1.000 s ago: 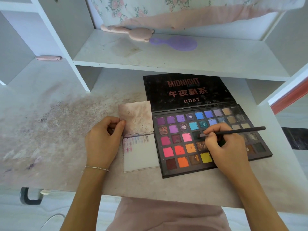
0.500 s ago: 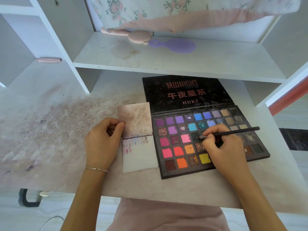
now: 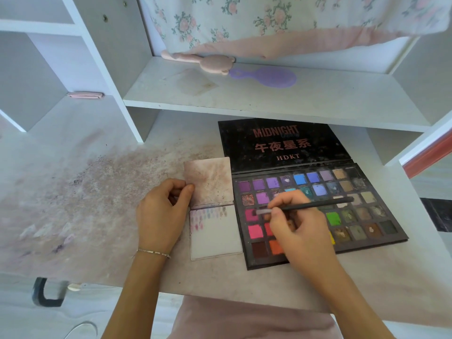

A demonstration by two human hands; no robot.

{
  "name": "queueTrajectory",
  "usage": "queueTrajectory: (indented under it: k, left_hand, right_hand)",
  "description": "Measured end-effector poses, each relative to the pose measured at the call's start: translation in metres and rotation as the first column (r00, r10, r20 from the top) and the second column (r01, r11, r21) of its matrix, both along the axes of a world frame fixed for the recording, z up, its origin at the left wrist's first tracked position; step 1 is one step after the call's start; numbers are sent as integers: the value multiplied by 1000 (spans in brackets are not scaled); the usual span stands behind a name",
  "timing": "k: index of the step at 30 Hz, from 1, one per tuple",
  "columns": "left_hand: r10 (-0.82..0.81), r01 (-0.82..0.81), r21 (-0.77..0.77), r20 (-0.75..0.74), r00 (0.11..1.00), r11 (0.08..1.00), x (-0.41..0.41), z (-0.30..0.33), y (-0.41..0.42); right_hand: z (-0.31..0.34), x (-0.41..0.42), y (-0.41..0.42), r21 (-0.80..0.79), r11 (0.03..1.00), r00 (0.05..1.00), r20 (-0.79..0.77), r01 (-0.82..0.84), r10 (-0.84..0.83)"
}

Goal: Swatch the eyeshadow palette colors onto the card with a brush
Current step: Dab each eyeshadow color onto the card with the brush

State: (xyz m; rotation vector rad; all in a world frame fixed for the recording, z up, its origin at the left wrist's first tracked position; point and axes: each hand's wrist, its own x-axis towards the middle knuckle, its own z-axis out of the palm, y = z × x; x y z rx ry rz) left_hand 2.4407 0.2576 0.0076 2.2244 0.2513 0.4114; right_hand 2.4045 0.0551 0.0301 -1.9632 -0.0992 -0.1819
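- Right hand (image 3: 300,231) is pinching the brush (image 3: 308,206), carrying colour over the palette (image 3: 362,216).
- Left hand (image 3: 161,214) is gripping the card (image 3: 215,238); next likely needs a stroke below existing swatches.

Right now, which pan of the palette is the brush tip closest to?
The brush tip lies at the dark pink pan, first in the third row of the palette; the brighter pink below is farther.
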Motion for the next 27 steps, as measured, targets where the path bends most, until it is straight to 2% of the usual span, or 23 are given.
queueTrajectory:
  k: [9,27]
  left_hand:
    - [-6,6,-11,5,1000,1000,0,-1,0]
    - [-10,10,-15,14,1000,1000,0,-1,0]
  right_hand:
    - [0,5,44,-25,976,976,-38,-218,217]
    - [-5,7,46,-119,957,963,-93,-263,253]
